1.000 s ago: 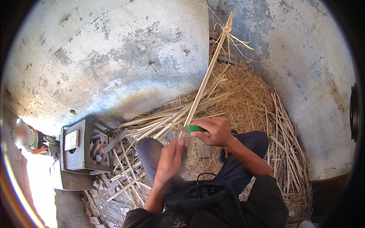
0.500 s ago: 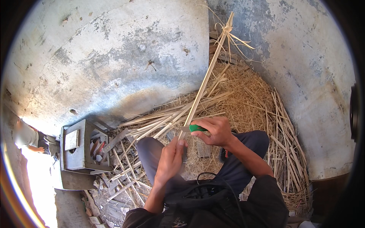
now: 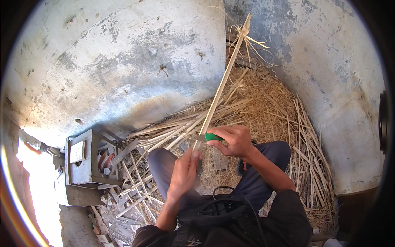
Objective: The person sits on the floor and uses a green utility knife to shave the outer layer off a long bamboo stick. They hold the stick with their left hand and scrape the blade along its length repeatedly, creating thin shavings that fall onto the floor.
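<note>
A long pale strip, seemingly split bamboo, slants from between my knees up to the far corner, where thin curled shavings hang from its tip. Its near end is gripped in my left hand, thumb and fingers closed round it. My right hand is wrapped round the green handle of a knife. The short flat blade lies across the strip just beyond my left fingers and touches it.
Shavings are heaped ahead. Loose strips lie at left, more strips along the right wall. A worn wooden box stands left near the bright doorway, where another person is partly visible. Walls meet beyond the strip.
The far tip of the bamboo strip has shifted slightly left. Both my hands keep nearly the same place and grip. The person at the doorway has changed position.
</note>
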A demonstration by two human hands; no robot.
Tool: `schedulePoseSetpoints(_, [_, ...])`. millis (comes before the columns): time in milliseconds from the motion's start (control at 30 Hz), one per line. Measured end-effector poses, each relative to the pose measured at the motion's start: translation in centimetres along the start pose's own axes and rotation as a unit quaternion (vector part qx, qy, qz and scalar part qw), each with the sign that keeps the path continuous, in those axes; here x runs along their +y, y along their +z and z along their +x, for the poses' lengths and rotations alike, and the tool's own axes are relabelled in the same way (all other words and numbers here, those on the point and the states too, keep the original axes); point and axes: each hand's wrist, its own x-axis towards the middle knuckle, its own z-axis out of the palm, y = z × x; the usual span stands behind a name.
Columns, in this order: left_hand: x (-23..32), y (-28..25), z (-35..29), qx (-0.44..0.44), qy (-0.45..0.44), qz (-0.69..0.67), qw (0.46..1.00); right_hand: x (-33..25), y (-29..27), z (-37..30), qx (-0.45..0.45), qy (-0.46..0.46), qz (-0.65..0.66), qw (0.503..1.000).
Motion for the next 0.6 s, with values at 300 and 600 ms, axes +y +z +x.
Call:
schedulePoseSetpoints(300, [-0.5, 0.0, -0.4, 0.011, -0.004, 0.017, 1.0, 0.5, 0.7, -0.2, 0.036, -0.021, -0.033, 0.999])
schedulePoseSetpoints(600, [-0.2, 0.1, -0.6, 0.011, -0.021, 0.021, 0.999, 1.2, 0.4, -0.4, 0.043, 0.007, -0.044, 0.998])
